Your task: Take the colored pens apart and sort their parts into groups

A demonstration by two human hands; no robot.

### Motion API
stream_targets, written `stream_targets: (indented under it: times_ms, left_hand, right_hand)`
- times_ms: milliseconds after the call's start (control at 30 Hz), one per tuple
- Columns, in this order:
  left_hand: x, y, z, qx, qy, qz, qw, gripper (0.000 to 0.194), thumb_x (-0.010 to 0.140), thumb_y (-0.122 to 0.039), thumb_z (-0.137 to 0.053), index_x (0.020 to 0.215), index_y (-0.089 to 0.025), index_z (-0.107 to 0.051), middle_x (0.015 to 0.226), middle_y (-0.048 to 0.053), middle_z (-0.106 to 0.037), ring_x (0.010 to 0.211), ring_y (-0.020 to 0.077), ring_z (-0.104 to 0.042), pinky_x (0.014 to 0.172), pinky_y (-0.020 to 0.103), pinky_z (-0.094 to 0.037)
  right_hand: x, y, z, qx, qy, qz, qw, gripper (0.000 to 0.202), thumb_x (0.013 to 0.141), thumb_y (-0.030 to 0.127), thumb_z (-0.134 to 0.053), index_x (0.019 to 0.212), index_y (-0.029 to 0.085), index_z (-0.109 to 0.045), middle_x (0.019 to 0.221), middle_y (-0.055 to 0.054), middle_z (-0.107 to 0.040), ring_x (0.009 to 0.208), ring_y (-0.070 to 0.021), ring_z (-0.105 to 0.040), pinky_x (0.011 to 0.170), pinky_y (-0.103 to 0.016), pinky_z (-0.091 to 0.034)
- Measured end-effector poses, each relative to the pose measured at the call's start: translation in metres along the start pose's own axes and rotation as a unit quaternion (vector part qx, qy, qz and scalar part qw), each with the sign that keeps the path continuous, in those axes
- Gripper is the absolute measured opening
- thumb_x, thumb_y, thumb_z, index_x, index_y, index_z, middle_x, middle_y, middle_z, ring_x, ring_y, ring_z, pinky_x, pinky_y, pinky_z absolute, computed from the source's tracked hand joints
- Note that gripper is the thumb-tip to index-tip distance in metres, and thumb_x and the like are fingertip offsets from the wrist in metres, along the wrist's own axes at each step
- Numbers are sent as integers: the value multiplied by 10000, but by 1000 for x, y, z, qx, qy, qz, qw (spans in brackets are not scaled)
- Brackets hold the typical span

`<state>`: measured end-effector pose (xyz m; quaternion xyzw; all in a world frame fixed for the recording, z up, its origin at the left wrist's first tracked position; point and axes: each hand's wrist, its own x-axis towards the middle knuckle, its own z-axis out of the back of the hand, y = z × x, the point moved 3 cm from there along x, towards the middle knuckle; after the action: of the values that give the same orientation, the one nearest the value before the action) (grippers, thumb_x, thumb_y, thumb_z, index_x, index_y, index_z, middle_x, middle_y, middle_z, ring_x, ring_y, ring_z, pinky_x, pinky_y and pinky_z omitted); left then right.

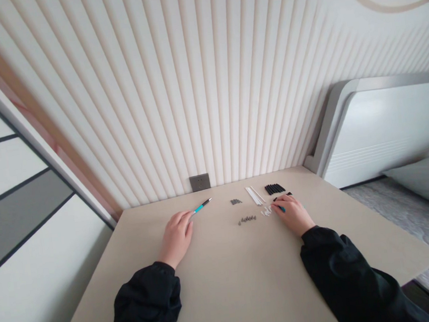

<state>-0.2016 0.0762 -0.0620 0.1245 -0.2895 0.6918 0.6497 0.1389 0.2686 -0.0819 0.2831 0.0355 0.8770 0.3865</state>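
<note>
My left hand (177, 237) rests on the table at left centre, its fingers curled at the rear end of a pen (202, 205). The pen has a turquoise barrel, a black grip and a pale tip that points away to the right. Over the small parts at the right, my right hand (292, 215) is closed, with a small teal pen part (282, 209) showing at its fingertips. Beside those fingers lie small white plastic pieces (267, 211). Dark pieces just beyond the hand are partly hidden by it.
On the table (241, 280) lie several black grip sleeves (275, 189), thin white rods (255, 196), small grey parts (235, 201) and a row of metal tips (248, 219). Behind is a ribbed wall with a socket (200, 182). A bed headboard (393, 128) stands right.
</note>
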Motion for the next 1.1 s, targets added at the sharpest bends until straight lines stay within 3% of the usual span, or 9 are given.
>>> stream_targets:
  times_ms: [167,500,733,933,1100]
  left_hand:
    - [-3,13,-14,38,39,32,998,373,884,-247,-435,1212,-121,-562,1247,145,-576,1150,272,-532,1002,441,-427]
    - [-4,9,-5,52,35,53,997,173,879,-250,-484,888,-185,-644,874,73,-659,853,233,-598,799,367,-468]
    - [-7,9,-3,64,40,86,993,204,896,-270,-488,876,-192,-675,902,74,-653,868,232,-595,792,360,-443]
    - [-9,12,8,-74,-29,117,990,286,935,-324,-416,908,-178,-661,886,72,-687,837,209,-632,782,336,-492]
    - [-15,-7,22,-162,-26,34,986,258,943,-333,-427,997,-206,-645,946,66,-689,887,194,-638,822,325,-502]
  right_hand:
    - [0,9,-1,-7,19,8,1000,260,886,336,-496,850,228,-730,928,-66,-666,892,-215,-580,841,-330,-427]
    - [-5,4,-1,0,-20,-5,1000,306,902,324,-442,800,201,-703,839,-74,-678,821,-214,-613,823,-342,-439]
    - [-4,8,2,6,-54,-6,998,329,914,344,-423,773,189,-677,807,-84,-670,806,-218,-601,787,-334,-438]
    - [-1,46,15,35,-95,53,993,269,927,308,-446,866,186,-677,878,-92,-661,874,-228,-576,823,-358,-417]
    - [-3,106,14,119,-114,99,981,292,931,277,-435,1156,195,-602,1016,-104,-646,953,-248,-559,857,-401,-412]
